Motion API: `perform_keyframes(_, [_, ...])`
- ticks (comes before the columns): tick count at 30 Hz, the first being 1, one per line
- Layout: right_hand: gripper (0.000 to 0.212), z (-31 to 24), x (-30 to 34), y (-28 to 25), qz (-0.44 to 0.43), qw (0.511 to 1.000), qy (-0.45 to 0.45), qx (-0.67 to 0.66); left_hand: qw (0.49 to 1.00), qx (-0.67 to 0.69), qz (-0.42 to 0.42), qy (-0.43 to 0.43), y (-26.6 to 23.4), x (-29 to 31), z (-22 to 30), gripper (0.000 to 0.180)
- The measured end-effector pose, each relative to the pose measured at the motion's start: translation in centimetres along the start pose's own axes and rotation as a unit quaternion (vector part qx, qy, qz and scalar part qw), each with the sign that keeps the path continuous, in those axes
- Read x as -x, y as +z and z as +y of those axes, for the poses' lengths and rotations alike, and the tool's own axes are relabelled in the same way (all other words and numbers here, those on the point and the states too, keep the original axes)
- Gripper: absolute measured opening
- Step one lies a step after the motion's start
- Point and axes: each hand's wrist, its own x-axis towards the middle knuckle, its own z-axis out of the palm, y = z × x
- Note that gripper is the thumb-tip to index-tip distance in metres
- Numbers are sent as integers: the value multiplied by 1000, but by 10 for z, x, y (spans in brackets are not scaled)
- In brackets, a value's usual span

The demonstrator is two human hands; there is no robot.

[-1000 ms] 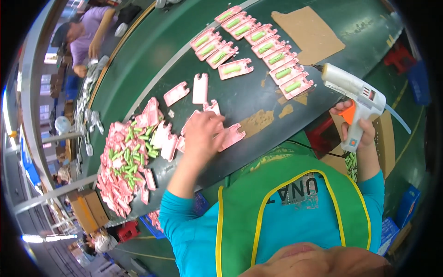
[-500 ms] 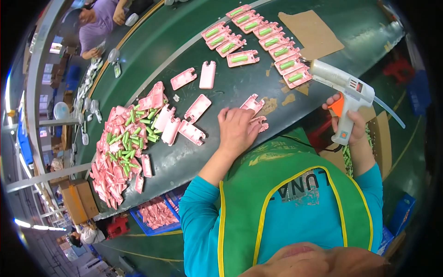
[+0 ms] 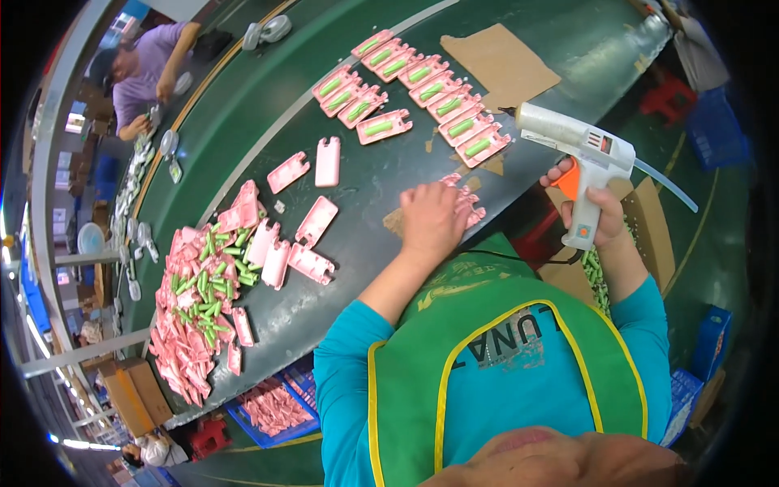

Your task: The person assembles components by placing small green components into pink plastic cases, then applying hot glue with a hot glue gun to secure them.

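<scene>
My right hand (image 3: 599, 213) is closed round the grip of a white glue gun (image 3: 580, 162) with an orange trigger, its nozzle pointing left over the table. My left hand (image 3: 434, 215) lies palm down near the table's front edge, fingers curled over pink plastic casings (image 3: 472, 213) that it partly hides. Beyond it, rows of pink casings (image 3: 460, 128) each hold a green cylinder. Several casings without cylinders (image 3: 316, 221) lie scattered to the left. A heap of pink casings (image 3: 182, 341) carries loose green cylinders (image 3: 213, 286) on top.
Brown cardboard (image 3: 499, 69) lies on the table (image 3: 333, 357) at the far right. A blue crate (image 3: 272, 438) of pink parts sits below the left edge. An open carton (image 3: 649, 227) with green pieces stands beneath my right hand. Across the table, a person (image 3: 154, 73) handles white parts.
My left hand has slid right along the table, and the pink casings under it have moved with it and closer together. The glue gun stays held up. The whole view has shifted.
</scene>
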Motion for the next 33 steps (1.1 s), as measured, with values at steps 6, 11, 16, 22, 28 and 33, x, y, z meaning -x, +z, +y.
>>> perform_keyframes(6, [62,-23,7,-1,27,998,-13,55,994,95,32,52,49,-35,39,28])
perform_keyframes(11, [62,-29,12,-6,30,996,-3,87,996,87,31,21,70,-65,52,32])
perform_keyframes(16, [62,-29,12,-8,30,993,-16,110,991,114,60,32,75,-73,56,39])
perform_keyframes(22, [59,-38,18,-20,44,988,12,149,977,159,134,56,52,-63,49,42])
perform_keyframes(28, [61,-49,19,-17,19,970,110,217,978,125,-6,170,12,-25,27,38])
perform_keyframes(33, [59,-49,15,-6,22,958,140,248,985,70,-21,154,29,-25,32,32])
